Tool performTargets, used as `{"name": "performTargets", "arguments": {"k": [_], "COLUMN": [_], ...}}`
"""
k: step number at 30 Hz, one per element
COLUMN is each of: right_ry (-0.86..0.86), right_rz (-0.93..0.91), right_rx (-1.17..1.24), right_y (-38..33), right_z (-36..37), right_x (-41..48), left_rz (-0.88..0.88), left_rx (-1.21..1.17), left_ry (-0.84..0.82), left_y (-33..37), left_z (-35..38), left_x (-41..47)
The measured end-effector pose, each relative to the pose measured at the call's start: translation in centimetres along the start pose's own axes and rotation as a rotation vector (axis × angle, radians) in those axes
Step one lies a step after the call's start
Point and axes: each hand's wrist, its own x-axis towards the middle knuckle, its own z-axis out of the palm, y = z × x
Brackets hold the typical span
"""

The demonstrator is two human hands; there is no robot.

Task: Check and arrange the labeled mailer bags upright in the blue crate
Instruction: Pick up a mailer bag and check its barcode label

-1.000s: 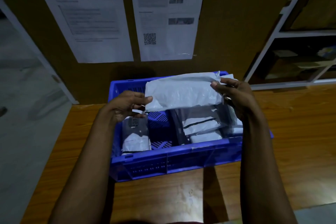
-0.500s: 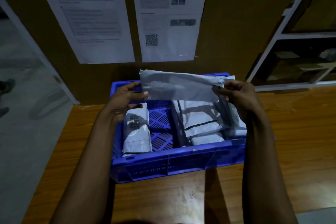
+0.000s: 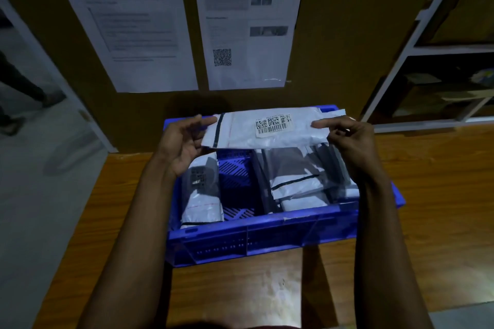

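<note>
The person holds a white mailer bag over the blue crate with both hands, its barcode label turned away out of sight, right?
Not quite: the head view shows the barcode label facing the camera on the mailer bag. Left hand and right hand do hold it over the blue crate.

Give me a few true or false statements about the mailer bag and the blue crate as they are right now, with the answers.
1. The left hand and right hand hold one mailer bag above the blue crate. True.
2. The held bag's barcode label faces away from the camera. False: it faces the camera.
3. The crate holds no bags. False: a left bag and right bags sit inside, with bare crate floor between them.
4. The crate sits on a wooden table. True.
</note>
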Motion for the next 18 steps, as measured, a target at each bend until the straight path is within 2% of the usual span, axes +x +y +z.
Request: {"name": "performTargets", "arguments": {"k": [5, 10, 12, 18], "right_ry": [-0.043, -0.019, -0.031, -0.038], "right_rz": [0.027, 0.189, 0.247, 0.189], "right_rx": [0.033, 0.272, 0.284, 0.215], "right_y": [-0.3, -0.6, -0.5, 0.5], "right_z": [-0.1, 0.0, 0.1, 0.9], "right_x": [-0.1, 0.3, 0.5, 1.0], "left_rz": [0.073, 0.157, 0.179, 0.231], "left_rx": [0.063, 0.045, 0.012, 0.052], "left_ry": [0.058, 0.078, 0.074, 0.065], "left_y": [-0.1, -0.4, -0.5, -0.6], "left_z": [0.7, 0.6, 0.8, 0.6], "left_x": [-0.4, -0.5, -0.9, -1.5]}}
